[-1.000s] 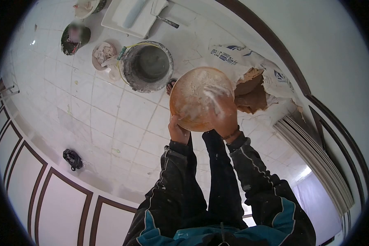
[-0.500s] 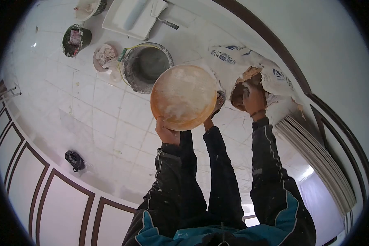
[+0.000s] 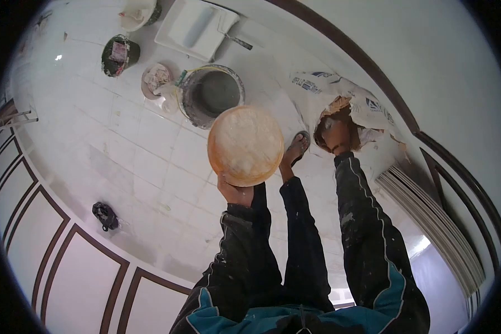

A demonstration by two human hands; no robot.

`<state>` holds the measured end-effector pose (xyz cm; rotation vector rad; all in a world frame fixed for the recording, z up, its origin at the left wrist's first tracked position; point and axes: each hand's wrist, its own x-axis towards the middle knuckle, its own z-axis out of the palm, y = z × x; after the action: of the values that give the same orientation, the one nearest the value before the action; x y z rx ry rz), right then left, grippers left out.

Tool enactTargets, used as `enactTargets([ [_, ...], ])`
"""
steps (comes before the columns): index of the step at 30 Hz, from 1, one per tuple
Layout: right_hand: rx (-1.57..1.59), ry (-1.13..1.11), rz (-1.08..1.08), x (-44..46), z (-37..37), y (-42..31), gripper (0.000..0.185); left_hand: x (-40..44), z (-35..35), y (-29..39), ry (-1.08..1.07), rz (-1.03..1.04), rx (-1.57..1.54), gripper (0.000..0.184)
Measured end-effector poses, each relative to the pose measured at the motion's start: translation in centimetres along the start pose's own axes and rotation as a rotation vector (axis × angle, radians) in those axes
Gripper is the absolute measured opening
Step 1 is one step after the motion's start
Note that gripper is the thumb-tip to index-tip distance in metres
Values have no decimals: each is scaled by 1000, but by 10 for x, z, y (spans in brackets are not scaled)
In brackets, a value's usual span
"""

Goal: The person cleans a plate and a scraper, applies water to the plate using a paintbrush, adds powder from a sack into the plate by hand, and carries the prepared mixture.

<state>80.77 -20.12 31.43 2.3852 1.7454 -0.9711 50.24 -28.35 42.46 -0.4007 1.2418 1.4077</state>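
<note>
An orange round basin [image 3: 246,146] dusted with white powder is held by its near rim in my left hand [image 3: 235,191]. My right hand [image 3: 336,133] reaches into the torn brown opening of a white printed sack [image 3: 367,100]; its fingers are hard to make out inside. Just beyond the basin stands a bucket [image 3: 212,94] of grey wet material, its outer wall smeared.
At the top lie a white tray [image 3: 197,28] with a roller, a dark green bucket [image 3: 119,55] and a small bowl [image 3: 157,80]. A black plastic bag [image 3: 105,216] is at the left. Stacked panels [image 3: 428,222] lean at the right.
My right hand has left the basin and gone right, deep into the sack's opening. My left hand has carried the basin slightly left from its first position.
</note>
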Motion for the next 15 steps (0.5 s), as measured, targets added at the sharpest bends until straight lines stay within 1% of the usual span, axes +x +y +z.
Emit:
enactTargets([
  [1,-34,-97,33,-2,-1,-1,39,-3,0,1,-12,10,-1,60],
  [2,-68,-195,65,-4,1,1,38,-5,3,1,-44,3,-47,57],
  [3,-60,-186,54,-8,3,3,38,-7,5,2,-74,-4,-93,53],
  [4,-39,-99,-41,-11,10,11,32,-13,18,5,-116,-41,-185,53],
  [7,46,-72,-114,-12,9,17,27,-16,16,13,-94,-2,-135,53],
  [11,26,-110,37,-12,8,8,25,-4,8,39,-36,-40,-85,53],
  [12,4,-68,22,-12,6,4,25,-2,8,46,-42,-57,-88,51],
  [13,-61,-92,29,-15,-1,-8,26,-1,10,55,-47,-75,-92,49],
  [14,-127,-117,35,-18,-8,-19,27,6,-5,59,-48,-74,-97,49],
  [15,-193,-142,40,-21,-15,-31,28,20,-33,59,-76,25,122,49],
])
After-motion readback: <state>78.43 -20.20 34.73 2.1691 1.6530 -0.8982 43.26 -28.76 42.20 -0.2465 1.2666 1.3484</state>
